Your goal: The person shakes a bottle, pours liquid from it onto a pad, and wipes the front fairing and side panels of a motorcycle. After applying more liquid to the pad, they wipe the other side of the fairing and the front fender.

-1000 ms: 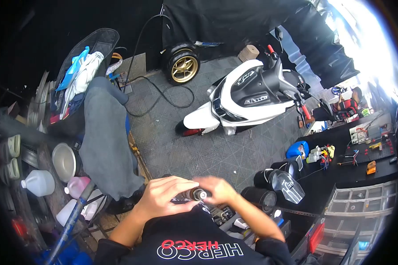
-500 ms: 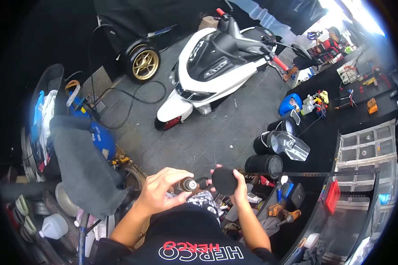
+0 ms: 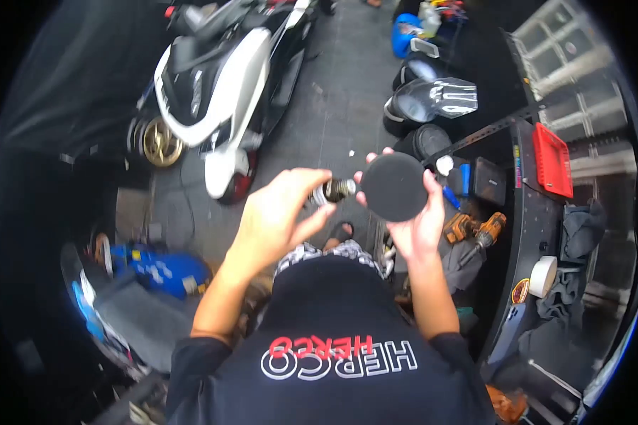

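My left hand point(image 3: 276, 212) grips a small dark bottle point(image 3: 327, 191) with a pale label between thumb and fingers. The bottle is tipped on its side, its neck pointing right toward a round black pad point(image 3: 395, 185). That pad rests in my right hand point(image 3: 420, 230), held by the edges with its flat face up toward me. Only a narrow gap shows between the bottle's mouth and the pad's left edge. Whether any liquid is coming out cannot be made out.
A white and black scooter point(image 3: 237, 88) stands ahead to the left, near a gold-rimmed wheel point(image 3: 161, 142). To the right are a black bucket point(image 3: 431, 142), an orange power drill point(image 3: 489, 228), a red tray point(image 3: 551, 159) and a white tape roll point(image 3: 543, 276). A blue container point(image 3: 406, 35) sits farther off.
My view has tilted down and swung right, so the scooter appears farther left. The bottle has turned from facing me to pointing at the pad. Both hands keep their holds.
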Demonstrator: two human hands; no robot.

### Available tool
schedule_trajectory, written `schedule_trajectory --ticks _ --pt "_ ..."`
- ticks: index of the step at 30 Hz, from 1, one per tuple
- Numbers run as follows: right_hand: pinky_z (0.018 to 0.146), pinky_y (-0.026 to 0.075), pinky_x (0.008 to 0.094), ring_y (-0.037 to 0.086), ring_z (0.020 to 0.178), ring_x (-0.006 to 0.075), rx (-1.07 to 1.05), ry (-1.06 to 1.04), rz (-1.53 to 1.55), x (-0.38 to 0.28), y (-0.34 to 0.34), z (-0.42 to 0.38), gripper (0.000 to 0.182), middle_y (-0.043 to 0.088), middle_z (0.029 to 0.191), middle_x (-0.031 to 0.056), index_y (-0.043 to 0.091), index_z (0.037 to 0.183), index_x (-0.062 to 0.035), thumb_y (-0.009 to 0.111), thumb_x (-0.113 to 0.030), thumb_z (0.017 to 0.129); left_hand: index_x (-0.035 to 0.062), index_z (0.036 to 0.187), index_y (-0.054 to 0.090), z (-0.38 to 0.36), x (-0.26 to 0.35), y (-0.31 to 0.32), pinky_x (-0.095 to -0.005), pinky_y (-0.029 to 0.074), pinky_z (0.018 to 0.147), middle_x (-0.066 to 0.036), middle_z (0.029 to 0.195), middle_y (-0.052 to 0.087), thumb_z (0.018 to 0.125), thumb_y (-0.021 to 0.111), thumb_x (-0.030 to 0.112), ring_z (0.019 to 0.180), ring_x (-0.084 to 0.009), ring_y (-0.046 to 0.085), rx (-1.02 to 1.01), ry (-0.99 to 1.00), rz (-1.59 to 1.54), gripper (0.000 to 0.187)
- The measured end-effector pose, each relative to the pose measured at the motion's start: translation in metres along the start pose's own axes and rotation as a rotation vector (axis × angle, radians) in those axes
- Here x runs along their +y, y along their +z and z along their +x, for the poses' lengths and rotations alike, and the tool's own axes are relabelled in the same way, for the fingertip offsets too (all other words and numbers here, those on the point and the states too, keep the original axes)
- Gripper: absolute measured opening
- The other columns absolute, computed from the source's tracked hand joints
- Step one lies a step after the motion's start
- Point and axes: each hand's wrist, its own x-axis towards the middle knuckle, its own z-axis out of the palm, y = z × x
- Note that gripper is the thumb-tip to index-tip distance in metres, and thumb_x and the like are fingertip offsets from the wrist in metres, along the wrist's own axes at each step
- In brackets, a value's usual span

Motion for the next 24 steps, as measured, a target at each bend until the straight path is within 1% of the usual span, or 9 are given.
schedule_trajectory --ticks 4,6,7,8,11,16,18,22,24 --pt "0.104 0.053 0.0495 0.060 0.128 0.0377 -0.002 -0.128 0.072 -0.023 -0.018 0.001 0.068 0.054 0.147 0.0215 0.040 0.153 0.0011 0.031 -0.050 0.108 0.0011 0.124 0.064 0.048 0.012 0.039 -0.0348 0.057 0.074 -0.016 0.107 0.070 0.084 0.081 0.015 0.089 -0.0288 0.071 -0.101 0.098 0.016 0.046" --pt "0.103 0.054 0.0478 0.061 0.127 0.0330 0.083 -0.194 0.025 -0.034 -0.027 -0.001 0.066 0.056 0.145 0.0211 0.042 0.151 0.0015 0.030 -0.048 0.109 0.0023 0.124 0.063 0.072 0.020 0.052 -0.0336 0.056 0.071 -0.015 0.104 0.069 0.084 0.081 0.015 0.083 -0.0270 0.070 -0.117 0.201 0.009 0.046" --pt "0.102 0.055 0.0460 0.063 0.125 0.0286 0.139 -0.230 0.016 -0.038 -0.030 -0.003 0.063 0.059 0.142 0.0204 0.044 0.149 0.0016 0.031 -0.045 0.110 0.0026 0.124 0.063 0.083 0.025 0.055 -0.0339 0.056 0.070 -0.014 0.103 0.068 0.085 0.081 0.016 0.082 -0.0271 0.070 -0.168 0.191 0.019 0.045" --pt "0.102 0.055 0.0460 0.063 0.125 0.0286 0.162 -0.255 0.026 -0.041 -0.035 -0.003 0.063 0.059 0.142 0.0204 0.044 0.149 0.0016 0.031 -0.045 0.110 0.0029 0.124 0.064 0.092 0.028 0.061 -0.0342 0.055 0.069 -0.014 0.103 0.068 0.085 0.081 0.016 0.081 -0.0271 0.069 -0.220 0.177 0.028 0.045" --pt "0.103 0.054 0.0474 0.059 0.130 0.0294 0.213 -0.311 -0.070 -0.046 -0.054 0.001 0.063 0.056 0.145 0.0212 0.045 0.149 0.0008 0.031 -0.047 0.110 0.0015 0.124 0.063 0.119 0.023 0.076 -0.0362 0.055 0.073 -0.014 0.103 0.066 0.085 0.080 0.015 0.085 -0.0289 0.067 -0.257 0.260 0.008 0.045" --pt "0.103 0.054 0.0486 0.059 0.129 0.0290 0.284 -0.373 -0.030 -0.052 -0.054 0.016 0.062 0.057 0.144 0.0209 0.046 0.148 0.0015 0.030 -0.045 0.110 -0.0004 0.124 0.063 0.163 0.017 0.083 -0.0383 0.054 0.080 -0.015 0.106 0.063 0.084 0.078 0.011 0.093 -0.0312 0.066 -0.351 0.341 -0.030 0.044" --pt "0.095 0.059 0.0419 0.067 0.117 0.0247 0.385 -0.399 0.012 -0.053 -0.047 0.025 0.057 0.064 0.134 0.0177 0.051 0.143 0.0030 0.033 -0.041 0.111 -0.0010 0.123 0.062 0.181 0.012 0.083 -0.0393 0.053 0.081 -0.015 0.103 0.062 0.083 0.077 0.010 0.092 -0.0321 0.064 -0.375 0.386 -0.040 0.044" --pt "0.093 0.060 0.0418 0.067 0.116 0.0238 0.477 -0.434 -0.062 -0.054 -0.040 0.043 0.056 0.065 0.132 0.0164 0.054 0.141 0.0029 0.035 -0.041 0.111 -0.0014 0.120 0.062 0.219 -0.002 0.081 -0.0391 0.052 0.081 -0.014 0.099 0.059 0.079 0.077 0.011 0.090 -0.0313 0.061 -0.469 0.521 0.005 0.045" --pt "0.092 0.060 0.0423 0.068 0.113 0.0236 0.521 -0.449 -0.145 -0.049 -0.036 0.051 0.056 0.066 0.130 0.0155 0.056 0.139 0.0028 0.034 -0.041 0.111 -0.0010 0.117 0.062 0.234 -0.010 0.087 -0.0380 0.051 0.080 -0.012 0.097 0.056 0.078 0.078 0.013 0.088 -0.0289 0.059 -0.506 0.677 0.141 0.045"
